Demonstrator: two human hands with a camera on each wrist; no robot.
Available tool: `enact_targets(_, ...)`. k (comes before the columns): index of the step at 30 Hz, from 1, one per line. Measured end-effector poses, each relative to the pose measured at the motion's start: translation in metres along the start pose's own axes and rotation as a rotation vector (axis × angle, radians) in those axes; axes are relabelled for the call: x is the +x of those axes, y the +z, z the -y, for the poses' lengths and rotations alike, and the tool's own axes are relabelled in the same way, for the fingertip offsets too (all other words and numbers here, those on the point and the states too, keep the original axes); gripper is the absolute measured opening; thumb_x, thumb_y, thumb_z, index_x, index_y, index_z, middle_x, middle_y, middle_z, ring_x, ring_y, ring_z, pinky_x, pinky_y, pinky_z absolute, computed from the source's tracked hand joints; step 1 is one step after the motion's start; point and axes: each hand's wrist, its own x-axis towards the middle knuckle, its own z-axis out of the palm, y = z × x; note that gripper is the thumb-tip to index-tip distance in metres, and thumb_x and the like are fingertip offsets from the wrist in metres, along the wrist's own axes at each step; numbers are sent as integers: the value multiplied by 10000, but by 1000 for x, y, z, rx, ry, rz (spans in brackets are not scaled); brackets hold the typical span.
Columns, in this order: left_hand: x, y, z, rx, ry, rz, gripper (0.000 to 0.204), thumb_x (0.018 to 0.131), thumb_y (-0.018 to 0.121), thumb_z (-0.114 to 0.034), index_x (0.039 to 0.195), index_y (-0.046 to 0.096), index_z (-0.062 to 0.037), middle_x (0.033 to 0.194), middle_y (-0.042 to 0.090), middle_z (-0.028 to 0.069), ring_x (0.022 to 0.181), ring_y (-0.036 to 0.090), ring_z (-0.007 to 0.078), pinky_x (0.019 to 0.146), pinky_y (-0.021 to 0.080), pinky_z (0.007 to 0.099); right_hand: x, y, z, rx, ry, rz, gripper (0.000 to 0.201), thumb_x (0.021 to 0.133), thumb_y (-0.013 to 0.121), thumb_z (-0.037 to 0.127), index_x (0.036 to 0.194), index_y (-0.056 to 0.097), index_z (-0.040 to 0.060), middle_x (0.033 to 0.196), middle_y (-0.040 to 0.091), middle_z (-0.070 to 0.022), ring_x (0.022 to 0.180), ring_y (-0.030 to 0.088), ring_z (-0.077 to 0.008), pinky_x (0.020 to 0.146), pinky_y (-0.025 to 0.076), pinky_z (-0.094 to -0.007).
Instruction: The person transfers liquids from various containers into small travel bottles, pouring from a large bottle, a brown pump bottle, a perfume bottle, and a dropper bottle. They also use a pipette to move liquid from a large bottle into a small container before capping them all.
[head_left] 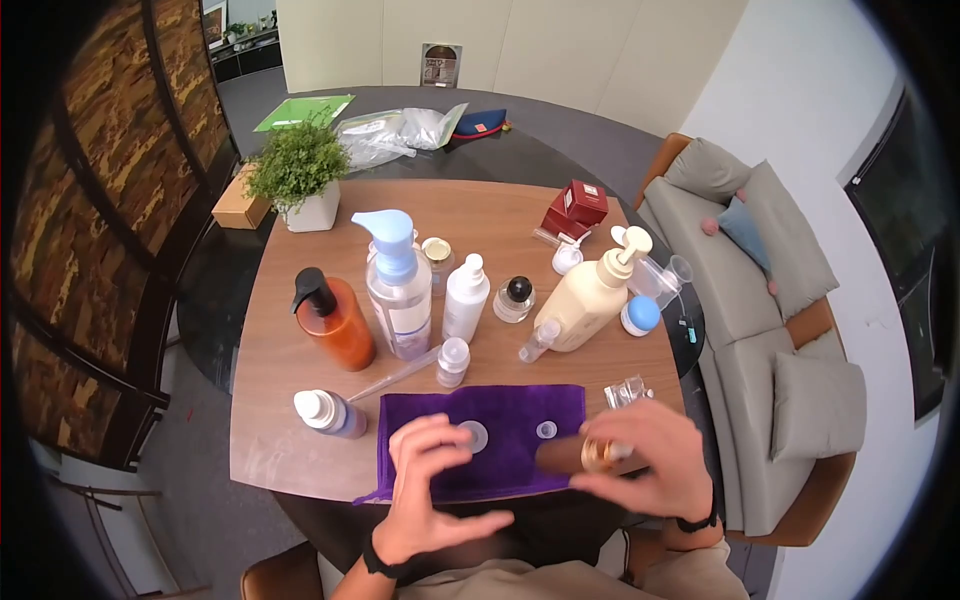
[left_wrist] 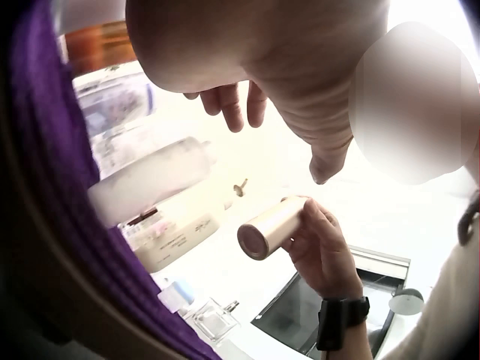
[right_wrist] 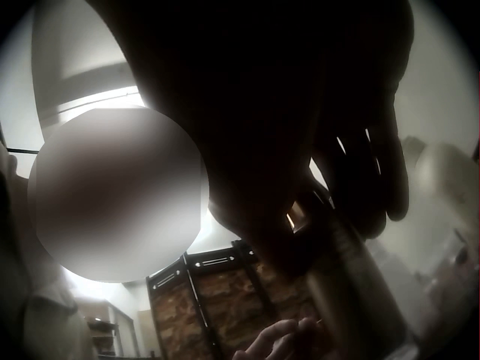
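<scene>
My right hand (head_left: 655, 460) grips a slim brownish bottle (left_wrist: 271, 229) with a gold collar, tipped on its side over the front right of the purple cloth (head_left: 520, 400). Its base points toward my left hand. The left hand (head_left: 428, 490) hovers over the cloth's front left, fingers and thumb spread apart and holding nothing. Behind its fingertips lies a clear round lid (head_left: 474, 437). A smaller clear cap (head_left: 546, 430) rests on the cloth between the two hands. In the right wrist view the hand is dark, and the bottle (right_wrist: 356, 292) slants down from its fingers.
Behind the cloth stand an orange pump bottle (head_left: 335, 325), a clear bottle with blue pump (head_left: 400, 300), a white bottle (head_left: 465, 300) and a cream pump bottle (head_left: 585, 300). A small jar (head_left: 453, 362) stands at the cloth's back edge; a white-capped bottle (head_left: 330, 413) is left.
</scene>
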Motion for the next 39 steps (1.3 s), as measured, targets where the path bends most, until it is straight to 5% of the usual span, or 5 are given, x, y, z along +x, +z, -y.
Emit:
enact_targets(4, -8, -15, -34, -104, 80, 95, 895, 617, 1125, -472, 1283, 675, -77, 1232, 782, 86, 1146, 733, 292, 1036, 505, 417, -7, 21, 24, 262, -237, 230, 445, 875, 982, 274, 1171, 753, 34, 1183, 772, -72, 850, 749, -245, 726, 625, -347)
enact_targets(8, -32, -2, -37, -154, 4, 139, 633, 782, 1005, -219, 1262, 671, 22, 1097, 783, 166, 909, 785, 355, 796, 626, 437, -3, 59, 41, 386, -471, 162, 482, 895, 963, 320, 1188, 750, 2, 1179, 741, -120, 845, 728, -252, 717, 617, -326)
enact_targets(14, -37, -3, -31, -132, -71, 207, 565, 786, 975, -170, 1240, 683, -3, 1024, 777, 153, 879, 772, 357, 784, 626, 424, -11, 69, 39, 13, -521, 162, 469, 920, 936, 454, 1093, 781, 47, 935, 611, -26, 691, 604, -166, 545, 470, -302)
enact_targets(19, -33, -14, -33, -373, -385, 361, 414, 859, 950, -159, 1164, 704, -27, 980, 759, 145, 836, 754, 347, 752, 607, 412, 10, 65, 31, 33, -660, 349, 411, 865, 922, 228, 1199, 747, 65, 1064, 656, -52, 895, 684, -234, 757, 586, -326)
enact_targets(39, -35, -16, -16, -258, -334, 241, 380, 864, 978, -218, 1111, 748, -45, 928, 787, 122, 787, 788, 301, 714, 606, 380, 16, 71, 40, 515, -140, 245, 525, 812, 1004, 134, 1266, 768, 15, 1219, 808, -138, 1009, 791, -303, 865, 646, -372)
